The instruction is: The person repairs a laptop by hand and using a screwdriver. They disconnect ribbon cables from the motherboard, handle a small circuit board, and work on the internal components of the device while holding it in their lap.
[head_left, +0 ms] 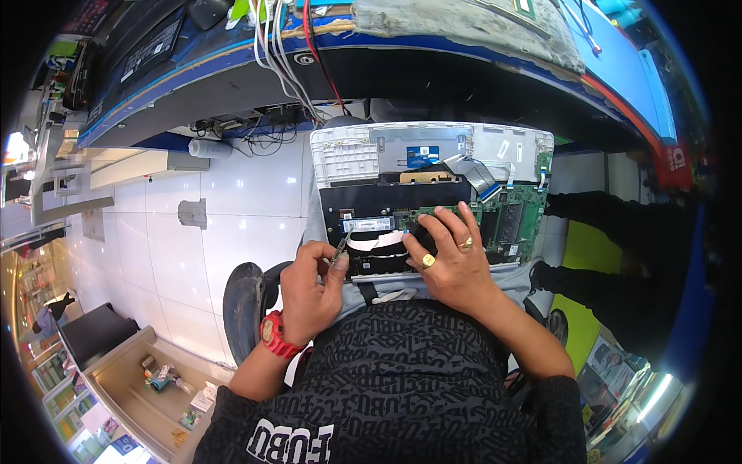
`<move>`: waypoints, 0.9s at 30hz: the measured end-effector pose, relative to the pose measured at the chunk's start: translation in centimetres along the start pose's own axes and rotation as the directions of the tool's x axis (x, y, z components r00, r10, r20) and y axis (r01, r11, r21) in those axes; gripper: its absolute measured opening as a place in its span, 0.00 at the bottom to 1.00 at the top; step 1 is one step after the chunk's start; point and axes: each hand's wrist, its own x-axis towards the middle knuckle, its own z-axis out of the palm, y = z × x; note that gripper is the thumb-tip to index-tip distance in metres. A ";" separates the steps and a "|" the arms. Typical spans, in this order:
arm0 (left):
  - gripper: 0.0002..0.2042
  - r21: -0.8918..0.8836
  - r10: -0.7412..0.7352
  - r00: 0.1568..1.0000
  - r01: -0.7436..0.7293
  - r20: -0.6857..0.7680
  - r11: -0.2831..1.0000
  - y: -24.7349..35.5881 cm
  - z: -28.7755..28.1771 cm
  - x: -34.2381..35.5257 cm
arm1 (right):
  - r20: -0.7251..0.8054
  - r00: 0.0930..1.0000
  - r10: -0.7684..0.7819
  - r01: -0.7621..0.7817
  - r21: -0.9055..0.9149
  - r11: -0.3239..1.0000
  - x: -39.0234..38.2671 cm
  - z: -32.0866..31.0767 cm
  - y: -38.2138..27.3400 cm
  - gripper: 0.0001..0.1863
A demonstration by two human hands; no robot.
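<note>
An opened laptop chassis (348, 197) lies across my lap, its inside facing up. My left hand (311, 284) is closed, pinching a small circuit board (338, 249) at the chassis's near left edge. A white ribbon cable (377, 241) runs from beside that board toward my right hand (456, 263). My right hand's fingers are apart and curved over the green motherboard (528, 220), with the thumb by the cable's right end. Whether the thumb presses on the cable cannot be made out. A slim drive stick (368, 225) sits just above the cable. A loose flat cable (478, 179) folds over the board's far side.
A blue-edged workbench (224, 66) stands ahead, with white and red wires (313, 69) hanging over its edge. A grey mat (464, 31) lies on top. Another person's dark-clothed legs (618, 232) are at the right. An open drawer (139, 379) with loose items stands lower left.
</note>
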 end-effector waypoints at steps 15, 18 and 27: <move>0.07 -0.174 0.042 0.995 -0.056 -0.085 0.983 -1.8 1.4 -2.6 | -0.144 0.976 0.164 -0.158 0.053 0.986 -0.9 -2.4 2.7 0.23; 0.09 -0.294 -0.034 0.980 -0.025 -0.194 0.956 -1.6 2.3 -2.4 | -0.189 0.968 0.169 -0.161 0.054 0.985 -0.8 -2.5 3.3 0.22; 0.18 -0.147 -0.036 0.999 0.035 -0.002 0.988 -1.5 0.9 -1.3 | -0.060 0.995 -0.081 0.083 0.046 0.995 0.0 -0.3 0.9 0.15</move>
